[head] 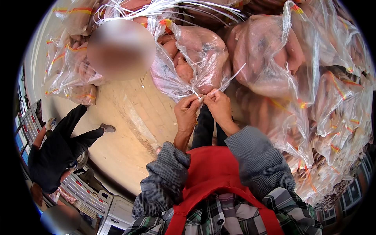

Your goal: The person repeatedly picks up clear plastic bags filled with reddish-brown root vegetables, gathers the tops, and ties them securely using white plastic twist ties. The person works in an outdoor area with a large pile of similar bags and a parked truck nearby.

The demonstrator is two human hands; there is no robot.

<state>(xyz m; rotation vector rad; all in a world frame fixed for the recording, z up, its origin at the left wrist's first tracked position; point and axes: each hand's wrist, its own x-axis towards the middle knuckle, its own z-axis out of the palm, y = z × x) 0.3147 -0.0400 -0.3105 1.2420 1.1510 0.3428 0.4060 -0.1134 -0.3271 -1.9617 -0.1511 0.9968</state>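
Note:
A clear woven plastic bag [211, 55] stands before me, filled with large reddish-brown root vegetables that look like sweet potatoes. Its mouth is gathered at the side nearest me. There the fingertips of my left hand [186, 110] and my right hand [219, 107] meet, pinching a thin white plastic tie [235, 76]. One loose end of the tie sticks up to the right, past my right fingers. How the tie passes round the bag's neck is hidden by my fingers.
A bundle of white ties [164, 11] lies across bags at the top. More filled bags [264, 55] are piled along the right, others [79, 67] at left. A person in dark clothes [55, 149] walks on the tan floor [123, 117], near a truck [114, 217].

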